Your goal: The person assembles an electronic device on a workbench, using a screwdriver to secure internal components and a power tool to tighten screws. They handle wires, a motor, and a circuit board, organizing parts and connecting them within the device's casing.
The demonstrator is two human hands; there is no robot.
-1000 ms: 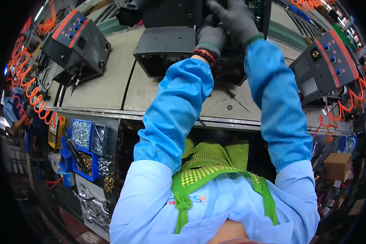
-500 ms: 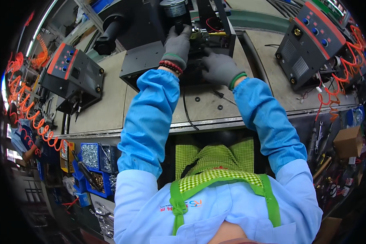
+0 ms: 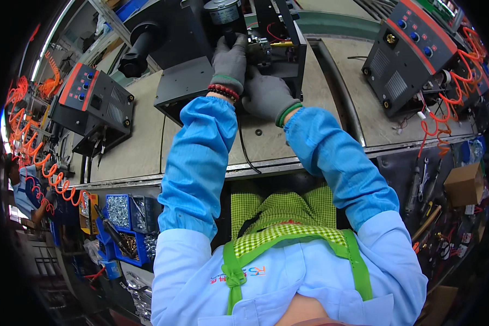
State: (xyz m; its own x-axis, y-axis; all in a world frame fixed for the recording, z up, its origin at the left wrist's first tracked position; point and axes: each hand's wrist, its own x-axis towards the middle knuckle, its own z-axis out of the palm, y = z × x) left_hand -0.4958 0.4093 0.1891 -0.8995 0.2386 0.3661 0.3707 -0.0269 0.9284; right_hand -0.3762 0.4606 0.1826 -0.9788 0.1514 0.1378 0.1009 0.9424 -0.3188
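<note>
A dark metal machine housing [image 3: 187,79] stands open at the far middle of the bench. Inside it are a cylindrical motor [image 3: 224,15] with a silvery label and a metal mechanism [image 3: 259,50] with a brass-coloured rod. My left hand [image 3: 230,62], in a grey glove, is closed around a black knob-like part [image 3: 230,38] just below the motor. Close beside it, my gloved right hand [image 3: 269,93] reaches into the housing below the mechanism. Its fingertips are hidden, so what it touches does not show. A black cable [image 3: 242,144] hangs down between my forearms.
Panelled welding machines stand left [image 3: 95,103] and right [image 3: 410,57] on the bench. A small black ring [image 3: 258,132] lies near my right wrist. Blue bins [image 3: 118,211] of fasteners sit lower left, by orange coiled hoses [image 3: 49,168]. A cardboard box [image 3: 464,185] and tools lie lower right.
My right hand has moved left, close to my left hand. The screwdriver-like tool and one black ring, seen earlier by the right sleeve, are now covered. My left hand keeps its hold.
</note>
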